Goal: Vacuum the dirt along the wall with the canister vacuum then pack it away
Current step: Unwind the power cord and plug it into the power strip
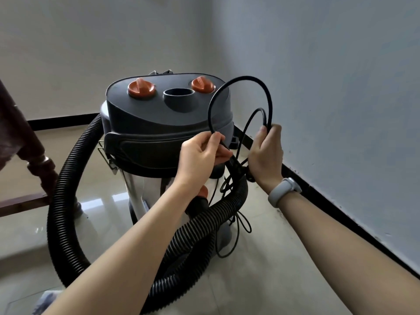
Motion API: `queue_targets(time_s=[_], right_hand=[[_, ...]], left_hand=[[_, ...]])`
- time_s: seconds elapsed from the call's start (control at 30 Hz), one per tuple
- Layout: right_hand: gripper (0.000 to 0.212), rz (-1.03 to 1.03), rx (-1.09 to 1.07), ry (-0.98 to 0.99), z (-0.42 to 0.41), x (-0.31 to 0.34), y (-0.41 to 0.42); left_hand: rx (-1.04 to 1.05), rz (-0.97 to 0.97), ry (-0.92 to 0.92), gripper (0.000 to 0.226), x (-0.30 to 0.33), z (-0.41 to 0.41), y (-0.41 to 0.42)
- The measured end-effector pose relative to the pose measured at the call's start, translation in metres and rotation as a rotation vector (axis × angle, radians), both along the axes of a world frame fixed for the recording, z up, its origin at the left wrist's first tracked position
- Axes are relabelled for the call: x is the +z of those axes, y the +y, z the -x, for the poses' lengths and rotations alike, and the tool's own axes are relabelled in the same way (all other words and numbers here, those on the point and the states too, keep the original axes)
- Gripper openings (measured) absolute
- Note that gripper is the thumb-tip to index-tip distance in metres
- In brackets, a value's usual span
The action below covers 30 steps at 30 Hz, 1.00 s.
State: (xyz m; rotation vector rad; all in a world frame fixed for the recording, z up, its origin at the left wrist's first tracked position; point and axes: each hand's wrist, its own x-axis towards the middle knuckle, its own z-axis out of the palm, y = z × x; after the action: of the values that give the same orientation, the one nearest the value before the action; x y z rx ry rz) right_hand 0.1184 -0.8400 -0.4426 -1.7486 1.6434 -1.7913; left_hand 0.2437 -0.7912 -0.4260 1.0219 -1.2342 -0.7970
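Observation:
The canister vacuum (159, 114) stands upright in the room's corner, with a dark grey lid, two orange knobs and a shiny steel drum. Its ribbed black hose (66, 178) loops round the drum down to the floor. A thin black power cord (238, 79) arches in loops above the vacuum's right side. My left hand (202, 155) pinches the cord beside the lid. My right hand (266, 153) grips gathered loops of the same cord a little further right. More cord hangs down over the hose to the floor.
White walls meet just behind the vacuum, with a black skirting board (341, 210) running along the right. A dark wooden piece of furniture (25, 155) stands at the left. The floor is glossy beige tile (284, 280). A grey band sits on my right wrist.

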Motion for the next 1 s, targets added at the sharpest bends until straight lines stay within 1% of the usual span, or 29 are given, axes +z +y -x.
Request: queue_targets(time_s=[0.03, 0.1, 0.17, 0.2, 0.23, 0.3, 0.37, 0.43, 0.5, 0.63, 0.77, 0.83, 0.9, 0.93, 0.97, 1.0], right_hand=[[0.021, 0.01, 0.013, -0.007, 0.0, -0.002, -0.001], [0.02, -0.013, 0.068, 0.019, -0.004, -0.015, -0.001], [0.016, -0.113, 0.133, 0.036, -0.008, -0.035, 0.002], [0.015, -0.158, 0.164, 0.028, -0.01, -0.045, 0.004], [0.015, -0.19, 0.191, 0.015, -0.009, -0.055, 0.006], [0.015, -0.235, 0.222, 0.026, -0.006, -0.068, 0.008], [0.019, -0.238, 0.235, 0.095, -0.003, -0.071, 0.008], [0.022, -0.2, 0.251, 0.118, -0.001, -0.068, 0.006], [0.019, -0.131, 0.254, 0.11, -0.001, -0.063, 0.002], [0.011, 0.011, 0.222, 0.047, 0.001, -0.051, -0.004], [0.014, 0.093, 0.251, -0.055, 0.0, -0.026, -0.011], [0.015, 0.141, 0.255, -0.081, -0.001, -0.017, -0.012], [0.016, 0.148, 0.227, -0.063, -0.004, -0.016, -0.011], [0.017, 0.112, 0.196, -0.038, -0.005, -0.018, -0.011], [0.019, 0.053, 0.154, 0.002, -0.005, -0.023, -0.01], [0.021, -0.014, 0.099, 0.064, -0.005, -0.03, -0.009]], left_hand=[[0.033, -0.019, -0.095, 0.02, -0.005, -0.001, -0.001], [0.121, -0.107, -0.356, 0.022, -0.021, -0.004, 0.0], [0.193, -0.207, -0.646, 0.027, -0.04, -0.006, 0.004], [0.219, -0.219, -0.752, 0.028, -0.049, -0.007, 0.006], [0.237, -0.196, -0.815, 0.028, -0.055, -0.008, 0.007], [0.261, -0.128, -0.852, 0.026, -0.06, -0.009, 0.009], [0.308, -0.075, -0.852, 0.022, -0.058, -0.008, 0.008], [0.362, 0.011, -0.84, 0.017, -0.054, -0.007, 0.007], [0.394, 0.105, -0.837, 0.015, -0.05, -0.009, 0.007], [0.467, 0.292, -0.822, 0.018, -0.042, -0.019, 0.011], [0.535, 0.539, -0.77, 0.017, -0.027, -0.019, 0.009], [0.542, 0.607, -0.755, 0.018, -0.019, -0.019, 0.006], [0.519, 0.616, -0.764, 0.019, -0.017, -0.02, 0.003], [0.492, 0.583, -0.789, 0.019, -0.02, -0.019, 0.003], [0.448, 0.506, -0.825, 0.019, -0.027, -0.019, 0.003], [0.392, 0.379, -0.864, 0.019, -0.034, -0.017, 0.005]])
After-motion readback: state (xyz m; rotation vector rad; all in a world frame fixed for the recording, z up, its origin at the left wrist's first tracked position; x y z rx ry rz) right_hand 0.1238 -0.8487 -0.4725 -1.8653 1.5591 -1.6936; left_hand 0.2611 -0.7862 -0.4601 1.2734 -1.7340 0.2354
